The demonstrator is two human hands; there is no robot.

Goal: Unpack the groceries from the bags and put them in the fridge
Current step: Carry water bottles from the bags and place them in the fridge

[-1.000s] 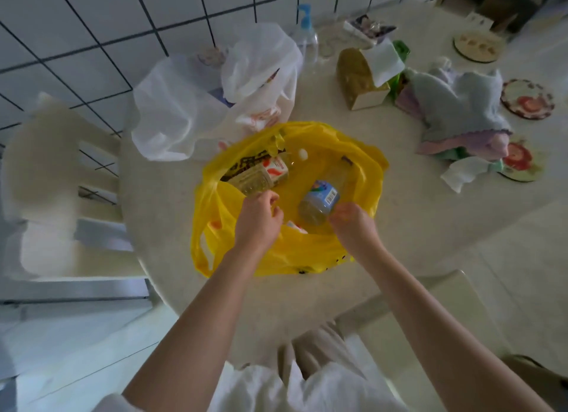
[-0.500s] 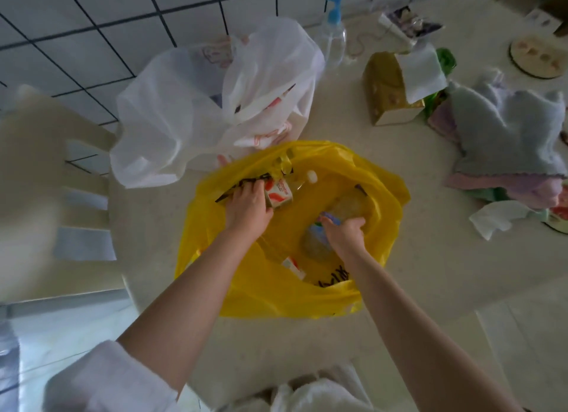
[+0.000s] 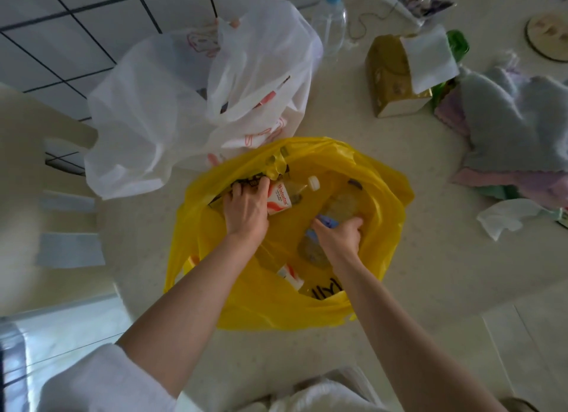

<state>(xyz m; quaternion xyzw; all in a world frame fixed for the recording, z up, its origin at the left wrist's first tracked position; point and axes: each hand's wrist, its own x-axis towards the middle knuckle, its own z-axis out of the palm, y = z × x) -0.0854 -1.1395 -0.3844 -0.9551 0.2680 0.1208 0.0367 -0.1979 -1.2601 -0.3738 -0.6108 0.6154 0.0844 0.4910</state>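
A yellow plastic bag lies open on the pale table. Both hands are inside it. My left hand grips a bottle with a red-and-white label and a white cap, lying at the bag's far left. My right hand curls round a clear bottle with a blue label in the middle of the bag. A third item with a red-and-white label peeks out nearer me. A white plastic bag stands behind the yellow one; its contents are hidden.
On the table beyond the bags stand a clear pump bottle, a gold tissue box and a heap of folded cloths. A crumpled tissue lies at the right. A pale chair is on the left.
Both hands have gone from the bag's near rim deeper inside. The left closed on the red-and-white bottle, the right on the blue-label bottle. The camera leaned in closer.
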